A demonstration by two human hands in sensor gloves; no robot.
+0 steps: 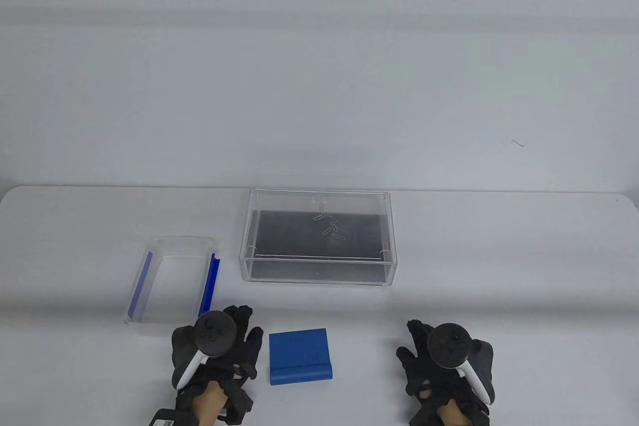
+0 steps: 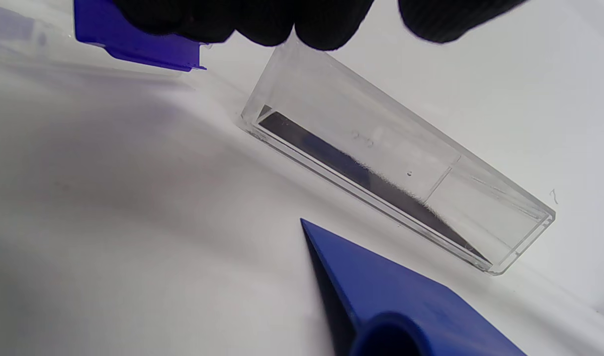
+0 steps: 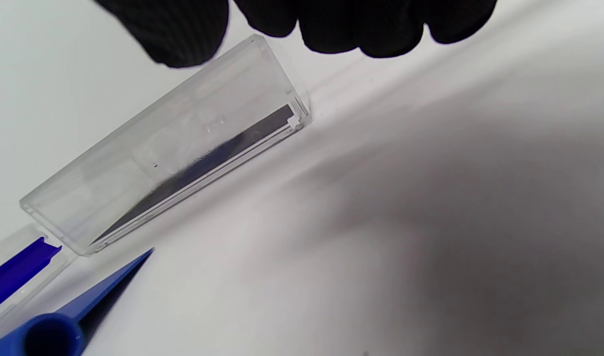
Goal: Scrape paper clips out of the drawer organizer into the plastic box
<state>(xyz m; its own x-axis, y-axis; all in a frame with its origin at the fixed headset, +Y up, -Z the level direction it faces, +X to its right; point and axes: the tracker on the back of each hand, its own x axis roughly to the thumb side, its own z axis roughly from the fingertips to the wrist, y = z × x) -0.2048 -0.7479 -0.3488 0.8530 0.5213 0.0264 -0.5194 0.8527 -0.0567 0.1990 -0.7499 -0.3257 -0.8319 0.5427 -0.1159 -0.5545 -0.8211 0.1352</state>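
A clear drawer organizer [image 1: 318, 236] with a dark floor stands mid-table; several paper clips [image 1: 329, 225] lie near its back wall. It also shows in the left wrist view [image 2: 396, 163] and the right wrist view [image 3: 168, 148]. A clear plastic box [image 1: 172, 283] with blue side clips stands to its left. A blue scraper [image 1: 299, 356] lies flat between my hands; it also shows in the left wrist view [image 2: 396, 296] and the right wrist view [image 3: 60, 321]. My left hand [image 1: 219, 351] rests on the table just left of the scraper, empty. My right hand [image 1: 444, 361] rests on the table to the right, empty.
The white table [image 1: 499, 256] ends at a pale wall behind the organizer. A small mark [image 1: 518, 143] shows on the wall at the right.
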